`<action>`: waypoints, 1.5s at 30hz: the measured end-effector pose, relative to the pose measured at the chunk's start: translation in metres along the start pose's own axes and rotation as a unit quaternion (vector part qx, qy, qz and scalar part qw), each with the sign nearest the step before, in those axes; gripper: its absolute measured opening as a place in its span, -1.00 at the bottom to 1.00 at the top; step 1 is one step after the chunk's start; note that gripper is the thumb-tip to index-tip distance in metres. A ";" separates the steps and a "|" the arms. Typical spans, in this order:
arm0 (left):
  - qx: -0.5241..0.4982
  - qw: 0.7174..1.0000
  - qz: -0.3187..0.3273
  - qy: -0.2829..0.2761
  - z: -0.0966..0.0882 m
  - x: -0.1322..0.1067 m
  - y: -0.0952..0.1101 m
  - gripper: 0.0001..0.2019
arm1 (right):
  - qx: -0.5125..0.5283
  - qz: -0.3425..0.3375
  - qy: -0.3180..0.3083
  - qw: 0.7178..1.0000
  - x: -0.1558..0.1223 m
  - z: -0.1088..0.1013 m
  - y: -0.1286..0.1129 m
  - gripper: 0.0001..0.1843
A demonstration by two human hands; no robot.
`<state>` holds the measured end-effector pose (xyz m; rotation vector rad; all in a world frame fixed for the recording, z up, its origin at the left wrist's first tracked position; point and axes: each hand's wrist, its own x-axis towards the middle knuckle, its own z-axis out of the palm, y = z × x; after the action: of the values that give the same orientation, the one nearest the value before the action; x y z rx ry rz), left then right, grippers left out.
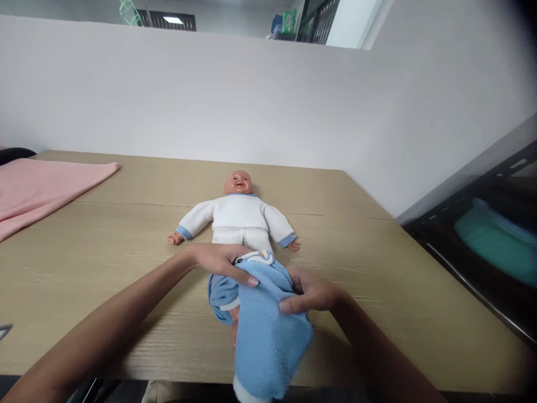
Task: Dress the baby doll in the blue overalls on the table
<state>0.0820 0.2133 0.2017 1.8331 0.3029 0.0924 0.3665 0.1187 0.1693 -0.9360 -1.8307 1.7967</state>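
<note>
A baby doll [240,211] lies on its back on the wooden table [126,280], head toward the wall, in a white long-sleeved top with blue cuffs and white bottoms. Light blue fleecy trousers [268,330] are bunched about its lower legs; one leg of the trousers hangs toward me past the table's front edge. My left hand [222,262] is closed on the upper part of the trousers, near the patterned white lining. On the other side my right hand [312,291] grips the trousers, thumb on top. One bare doll foot shows below; the other is hidden by cloth.
A pink cloth [46,187] lies on the table at the left, beside a black curved object [15,154]. Behind the table stands a white partition wall [188,95]. At the right, a dark rack [444,224] holds something green [497,240].
</note>
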 end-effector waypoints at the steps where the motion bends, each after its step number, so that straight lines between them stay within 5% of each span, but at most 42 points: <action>1: -0.013 0.999 -0.012 -0.036 0.000 0.000 0.000 -0.68 | 0.026 0.005 -0.002 1.000 0.001 0.000 0.003 -0.40; 4: -0.021 0.993 -0.049 -0.105 0.000 -0.001 0.002 -0.66 | 0.101 0.000 0.051 0.994 0.004 0.000 0.013 -0.44; 9: -0.023 0.997 0.004 -0.077 0.001 -0.001 0.003 -0.67 | 0.160 0.039 0.104 0.981 0.006 0.001 0.023 -0.50; 17: -0.002 0.999 -0.012 -0.042 -0.001 0.006 -0.005 -0.58 | 0.079 0.058 -0.027 0.995 -0.003 -0.005 0.016 -0.01; 21: -0.010 0.999 -0.038 -0.020 -0.001 0.005 -0.007 -0.49 | 0.142 0.037 0.027 0.989 -0.002 0.001 0.026 -0.05; 25: -0.101 0.992 -0.033 -0.075 -0.005 0.003 -0.019 -0.28 | 0.233 0.010 0.118 0.965 0.006 0.010 0.031 -0.14; 29: -0.130 0.988 -0.017 -0.077 -0.007 0.002 -0.024 -0.33 | 0.237 0.047 0.101 0.965 0.010 0.015 0.027 -0.30; 33: -0.107 0.993 -0.009 -0.056 -0.006 0.002 -0.020 -0.42 | 0.183 0.074 0.066 0.978 0.003 0.011 0.024 -0.21; 38: -0.087 0.996 -0.015 -0.026 -0.003 0.003 -0.017 -0.47 | 0.165 0.009 -0.065 0.984 0.001 0.008 0.023 0.01; 45: -0.089 0.994 -0.054 -0.035 -0.007 0.000 -0.021 -0.14 | 0.212 -0.053 0.029 0.975 0.015 0.012 0.034 0.01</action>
<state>0.0773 0.2252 0.1840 1.6366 0.3335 -0.0196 0.3541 0.1186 0.1322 -0.7041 -1.3532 1.9590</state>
